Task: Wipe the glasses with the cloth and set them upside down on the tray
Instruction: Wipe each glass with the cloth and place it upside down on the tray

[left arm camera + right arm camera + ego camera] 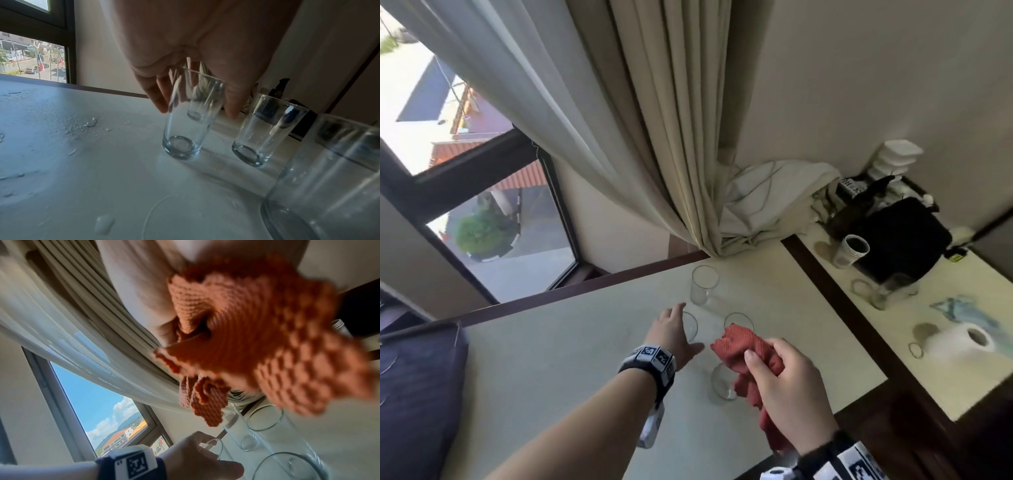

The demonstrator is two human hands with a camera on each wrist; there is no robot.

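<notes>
Several clear glasses stand upright on the cream table (571, 342). My left hand (688, 327) reaches over one glass (693, 325), fingers straight on its far side and thumb on the near side. In the left wrist view that hand (197, 110) straddles the rim of the glass (185, 129) without closing. My right hand (763, 356) grips a bunched red cloth (736, 346) above the nearest glass (722, 383). The cloth (257, 337) fills the right wrist view. Another glass (738, 318) is partly hidden behind it, and a far glass (703, 284) stands alone.
Water drops (88, 125) lie on the table left of the glasses. A curtain (678, 137) hangs at the back. The side table on the right carries a paper roll (959, 341), stacked cups (851, 251) and a black bag (900, 236). A dark cushion (417, 394) sits left.
</notes>
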